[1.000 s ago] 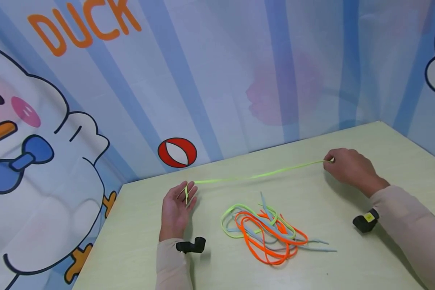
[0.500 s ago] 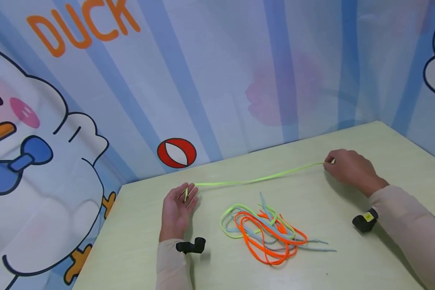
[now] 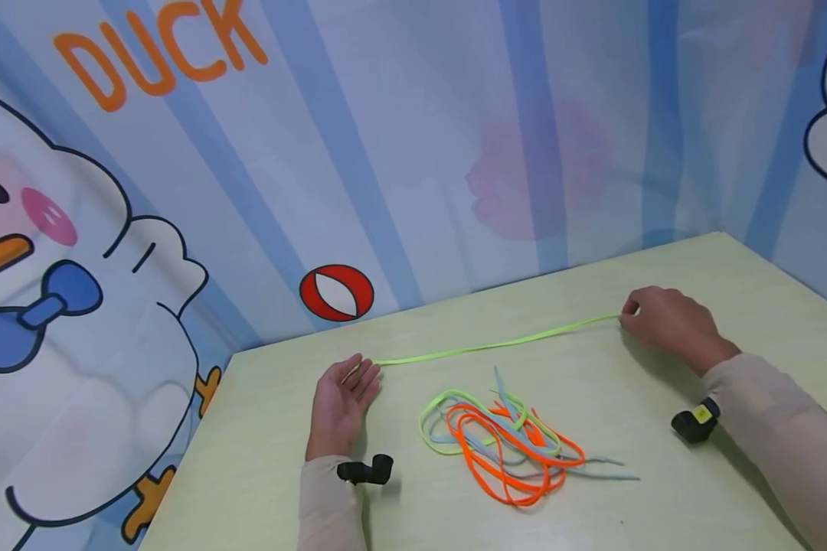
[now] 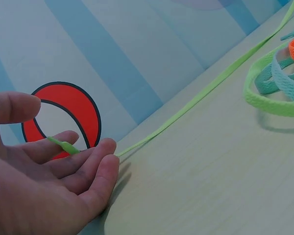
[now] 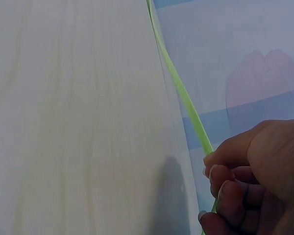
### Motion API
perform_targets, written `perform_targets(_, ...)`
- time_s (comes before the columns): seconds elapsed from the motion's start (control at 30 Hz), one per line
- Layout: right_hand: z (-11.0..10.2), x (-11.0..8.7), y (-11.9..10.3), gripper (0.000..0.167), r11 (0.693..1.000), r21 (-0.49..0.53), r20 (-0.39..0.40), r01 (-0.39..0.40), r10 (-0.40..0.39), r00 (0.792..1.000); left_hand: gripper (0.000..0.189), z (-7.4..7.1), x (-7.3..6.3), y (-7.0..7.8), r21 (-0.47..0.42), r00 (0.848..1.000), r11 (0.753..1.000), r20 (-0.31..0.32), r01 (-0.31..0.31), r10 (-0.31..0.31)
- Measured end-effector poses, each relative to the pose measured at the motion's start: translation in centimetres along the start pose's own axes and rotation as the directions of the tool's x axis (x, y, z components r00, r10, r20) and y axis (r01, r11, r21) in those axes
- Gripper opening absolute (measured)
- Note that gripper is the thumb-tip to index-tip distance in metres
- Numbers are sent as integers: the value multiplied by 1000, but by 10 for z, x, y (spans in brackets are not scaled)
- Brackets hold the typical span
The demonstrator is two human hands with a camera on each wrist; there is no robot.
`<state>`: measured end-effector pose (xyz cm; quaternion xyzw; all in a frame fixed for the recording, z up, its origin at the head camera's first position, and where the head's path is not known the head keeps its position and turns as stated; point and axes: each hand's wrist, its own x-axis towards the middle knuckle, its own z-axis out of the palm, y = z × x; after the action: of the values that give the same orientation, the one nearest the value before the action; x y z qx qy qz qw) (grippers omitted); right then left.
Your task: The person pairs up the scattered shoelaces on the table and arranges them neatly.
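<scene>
A yellow-green shoelace (image 3: 496, 347) stretches between the two hands near the back of the table, sagging slightly. My left hand (image 3: 341, 405) is palm up with its thumb apart. In the left wrist view the lace's tip (image 4: 63, 145) shows among the extended fingers (image 4: 105, 171). At the other end, my right hand (image 3: 668, 317) pinches the lace between thumb and fingertips, and a short bit of it shows below the fingers in the right wrist view. In front of the stretched lace lies a loose tangle of orange shoelaces (image 3: 517, 497), pale blue shoelaces (image 3: 603, 475) and yellow-green ones.
The pale wooden table (image 3: 248, 459) meets a printed cloth backdrop (image 3: 441, 153) along its back edge. A black wrist camera (image 3: 367, 468) sits on the left sleeve, another black camera (image 3: 694, 421) on the right.
Both hands and the stretched lace have come down a little toward the table. The lace's tip, which hung over the left fingers, is now mostly out of the head view. The tangle stays put.
</scene>
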<state>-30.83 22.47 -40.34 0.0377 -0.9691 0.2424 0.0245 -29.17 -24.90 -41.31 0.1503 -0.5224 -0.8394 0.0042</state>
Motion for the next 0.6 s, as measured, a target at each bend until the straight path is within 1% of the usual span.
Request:
perform_targets(0.2, 2, -2, 1, 34, 1000, -14, -14, 8, -8, 1000, 52, 1, -3, -1, 13, 1000, 1000, 8, -10, 9)
perform_targets(0.33, 2, -2, -1, 36, 1000, -24, -8, 1, -1, 1000, 50, 2, -4, -1, 14, 1000, 1000, -6, -17, 17)
perform_targets(0.43, 3, -2, -4, 35, 1000, -19, -13, 8, -8, 1000, 49, 3, -4, -1, 21, 999, 999, -18, -27, 28)
perform_targets(0.6, 4, -4, -14, 31, 1000, -6, -9, 28, -28, 1000, 44, 6, -5, -2, 40, 999, 998, -9, -43, 44)
